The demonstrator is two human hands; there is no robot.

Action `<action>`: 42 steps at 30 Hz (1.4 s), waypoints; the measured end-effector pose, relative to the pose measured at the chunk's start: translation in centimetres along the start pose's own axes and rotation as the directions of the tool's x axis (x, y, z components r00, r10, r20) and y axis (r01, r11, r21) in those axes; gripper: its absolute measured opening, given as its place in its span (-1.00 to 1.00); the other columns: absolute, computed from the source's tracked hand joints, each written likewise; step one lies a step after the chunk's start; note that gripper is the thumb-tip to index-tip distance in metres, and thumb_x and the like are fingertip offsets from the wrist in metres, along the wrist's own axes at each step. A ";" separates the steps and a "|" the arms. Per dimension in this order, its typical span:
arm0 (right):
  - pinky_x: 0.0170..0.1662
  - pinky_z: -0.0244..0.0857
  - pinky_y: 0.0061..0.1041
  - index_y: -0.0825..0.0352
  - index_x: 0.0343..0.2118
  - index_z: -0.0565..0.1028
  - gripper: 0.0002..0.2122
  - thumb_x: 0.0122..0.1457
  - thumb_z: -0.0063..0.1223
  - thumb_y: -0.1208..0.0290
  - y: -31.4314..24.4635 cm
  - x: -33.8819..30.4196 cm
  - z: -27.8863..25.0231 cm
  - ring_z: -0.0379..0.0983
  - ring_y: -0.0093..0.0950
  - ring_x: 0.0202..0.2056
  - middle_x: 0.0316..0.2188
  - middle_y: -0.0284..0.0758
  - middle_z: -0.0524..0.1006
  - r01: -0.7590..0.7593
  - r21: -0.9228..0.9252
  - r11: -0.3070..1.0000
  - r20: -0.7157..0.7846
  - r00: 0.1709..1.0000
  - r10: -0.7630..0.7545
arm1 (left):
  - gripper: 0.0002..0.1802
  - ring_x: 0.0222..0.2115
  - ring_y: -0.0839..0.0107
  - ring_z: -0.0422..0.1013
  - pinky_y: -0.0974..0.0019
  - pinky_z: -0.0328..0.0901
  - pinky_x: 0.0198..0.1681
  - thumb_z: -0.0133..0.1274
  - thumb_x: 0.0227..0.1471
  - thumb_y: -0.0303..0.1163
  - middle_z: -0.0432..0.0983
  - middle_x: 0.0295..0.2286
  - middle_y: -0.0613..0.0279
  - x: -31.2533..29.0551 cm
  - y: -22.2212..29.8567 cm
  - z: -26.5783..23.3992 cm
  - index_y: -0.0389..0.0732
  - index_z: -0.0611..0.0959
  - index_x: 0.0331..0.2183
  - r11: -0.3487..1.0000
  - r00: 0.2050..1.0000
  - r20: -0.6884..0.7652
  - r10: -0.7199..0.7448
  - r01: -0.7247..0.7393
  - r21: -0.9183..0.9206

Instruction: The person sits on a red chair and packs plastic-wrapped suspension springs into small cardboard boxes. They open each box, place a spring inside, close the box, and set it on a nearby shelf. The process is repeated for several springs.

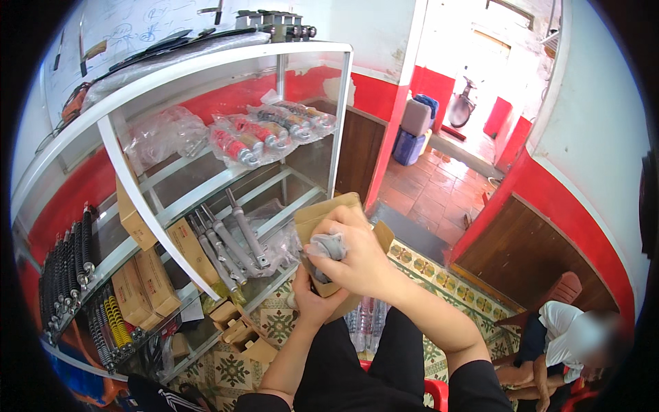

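I can see the right grip [360, 255] curled round a grey plastic-wrapped part [329, 246], which pokes out on its left at the mouth of an open cardboard box [310, 218]. Just below, the left grip [317, 303] clasps the box.

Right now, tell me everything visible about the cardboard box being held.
The cardboard box is brown, its top open, one flap raised at the far side and another at the right. The left hand grips its near left part; the right hand, closed on a grey plastic-wrapped item, is at the mouth. It is held before the person. Hands hide much of it.
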State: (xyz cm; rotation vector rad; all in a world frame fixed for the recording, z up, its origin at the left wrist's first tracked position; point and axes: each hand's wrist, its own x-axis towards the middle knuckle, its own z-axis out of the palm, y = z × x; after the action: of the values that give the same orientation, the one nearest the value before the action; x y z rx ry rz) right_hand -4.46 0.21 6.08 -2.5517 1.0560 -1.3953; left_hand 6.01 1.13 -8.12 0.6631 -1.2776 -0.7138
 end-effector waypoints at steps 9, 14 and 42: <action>-0.38 0.39 -0.22 0.42 -0.38 0.46 -0.78 0.06 0.10 0.33 0.0 -0.9 -1.0 0.50 -0.09 -0.48 -0.59 -0.06 0.52 -0.229 -0.254 0.940 0.346 0.886 0.309 | -0.27 -0.13 0.40 0.38 0.31 0.26 -0.03 0.33 -0.24 -0.41 0.44 -0.15 0.20 0.9 -2.4 0.5 -0.30 0.38 0.00 0.993 0.995 0.030 -0.097 0.099 -0.066; -0.38 0.42 -0.27 0.44 -0.42 0.50 -0.83 0.02 0.09 0.42 0.6 -0.4 -2.3 0.53 -0.11 -0.47 -0.56 -0.04 0.54 -0.281 -0.108 0.954 0.383 0.873 0.301 | -0.32 -0.22 0.45 0.39 0.35 0.31 -0.15 0.39 -0.32 -0.37 0.43 -0.25 0.22 0.9 -2.8 0.5 -0.26 0.41 -0.13 1.000 0.998 0.059 -0.025 0.025 -0.014; -0.42 0.36 -0.24 0.38 -0.30 0.45 -0.70 0.10 0.15 0.22 1.8 -2.7 -2.9 0.51 -0.13 -0.48 -0.57 -0.11 0.53 -0.231 0.000 0.973 0.335 0.917 0.218 | -0.16 -0.19 0.35 0.47 0.23 0.35 -0.11 0.40 -0.35 -0.37 0.50 -0.18 0.12 0.5 -3.3 -2.0 -0.28 0.36 0.01 0.960 0.943 0.219 -0.250 0.212 0.184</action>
State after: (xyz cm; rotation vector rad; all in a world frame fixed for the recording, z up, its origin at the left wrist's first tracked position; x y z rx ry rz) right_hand -8.60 1.23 5.18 -2.4252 1.1944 -0.8795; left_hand 7.70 -1.24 -10.67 0.8877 -1.5056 -0.9141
